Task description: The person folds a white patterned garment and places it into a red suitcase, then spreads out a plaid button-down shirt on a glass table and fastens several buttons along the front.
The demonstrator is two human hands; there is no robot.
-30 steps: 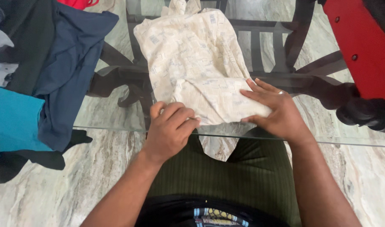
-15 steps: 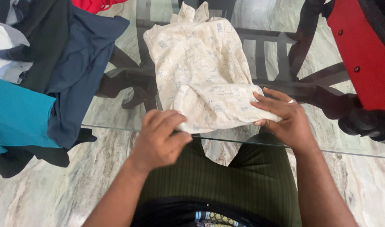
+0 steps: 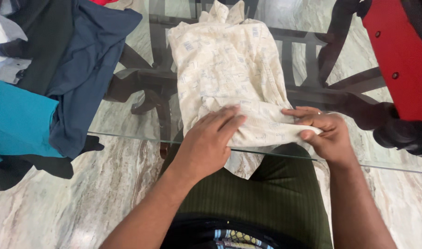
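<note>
From the head view, looking straight down, a cream patterned shirt [image 3: 229, 78] lies on the glass worktop [image 3: 128, 124], its near end folded up at the front edge just before the person's lap. The left hand [image 3: 208, 143] lies palm down on that near fold, wrist bent slightly, fingers [image 3: 229, 117] stretched out side by side and pressing flat on the cloth. The right hand [image 3: 326, 133] sits at the shirt's right corner, knuckles up, its fingers [image 3: 308, 113] curled and pinching the folded edge against the thumb. Both forearms reach in from the bottom of the view. To the left, a heap of dark blue and teal clothes [image 3: 59, 78] rests on the same glass, well apart from the hands.
</note>
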